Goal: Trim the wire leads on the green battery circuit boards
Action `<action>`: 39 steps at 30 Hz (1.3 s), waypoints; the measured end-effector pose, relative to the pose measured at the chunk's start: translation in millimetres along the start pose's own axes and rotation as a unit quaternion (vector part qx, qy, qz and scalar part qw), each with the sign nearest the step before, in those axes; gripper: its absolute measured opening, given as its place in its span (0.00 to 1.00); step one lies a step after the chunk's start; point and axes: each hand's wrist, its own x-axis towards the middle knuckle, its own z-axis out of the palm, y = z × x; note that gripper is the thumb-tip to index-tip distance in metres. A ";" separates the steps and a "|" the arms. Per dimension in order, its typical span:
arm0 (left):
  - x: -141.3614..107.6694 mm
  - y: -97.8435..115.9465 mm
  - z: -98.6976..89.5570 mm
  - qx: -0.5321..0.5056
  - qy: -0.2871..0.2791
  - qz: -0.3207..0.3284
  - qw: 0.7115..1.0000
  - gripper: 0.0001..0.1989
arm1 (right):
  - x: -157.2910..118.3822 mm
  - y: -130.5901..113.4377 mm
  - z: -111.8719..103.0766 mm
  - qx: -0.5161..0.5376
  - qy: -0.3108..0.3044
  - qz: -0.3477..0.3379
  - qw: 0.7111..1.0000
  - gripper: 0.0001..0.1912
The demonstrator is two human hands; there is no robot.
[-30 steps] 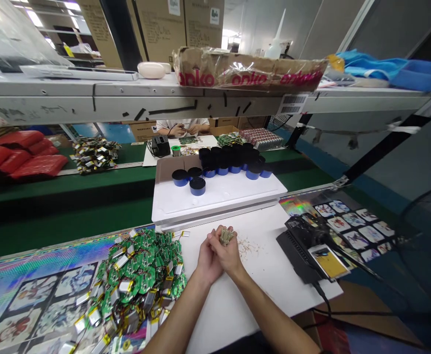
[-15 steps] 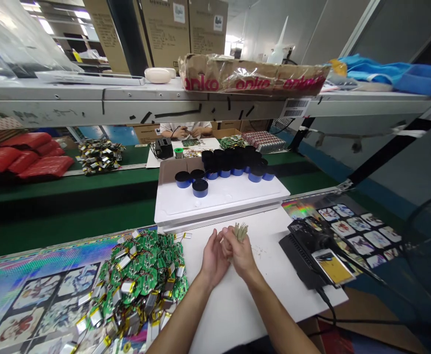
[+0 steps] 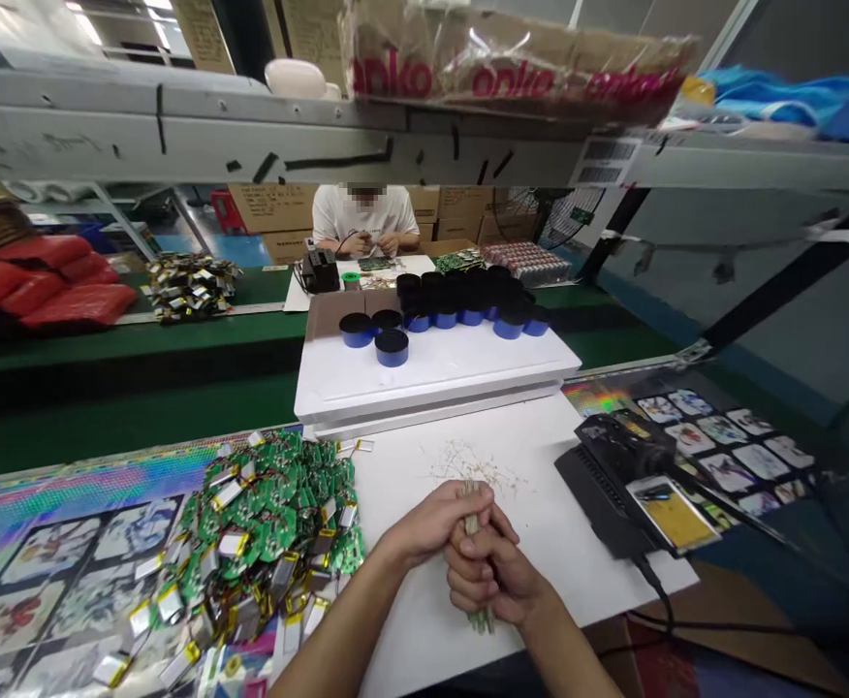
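Note:
A bundle of thin, pale greenish strips (image 3: 481, 620) is clasped upright between my hands over the white board (image 3: 410, 620). My right hand (image 3: 493, 572) wraps round its middle in a fist. My left hand (image 3: 439, 519) closes on the upper end, its thumb across the strips and its fingers against the right hand. The exact kind of strip cannot be made out. Small thin scraps (image 3: 475, 467) lie scattered on the board just beyond my hands. To the left is a heap of green circuit boards (image 3: 271, 523) with silver battery pouches.
A white foam slab (image 3: 439, 373) behind the board bears several blue-and-black round parts (image 3: 393, 349). A black soldering station (image 3: 606, 494) stands at right. Above runs a metal shelf (image 3: 213, 145) with a taped carton (image 3: 518, 73). Across the bench sits another person (image 3: 366, 218).
Both hands have come nearer to me, and the bundle now stands upright with its lower end showing. The scraps on the board are uncovered. The head view has tilted down.

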 end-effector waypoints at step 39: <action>-22.1 34.5 2.9 -0.132 0.161 0.255 0.944 0.34 | 60.6 -3.1 48.7 0.355 0.274 -0.137 0.883 0.14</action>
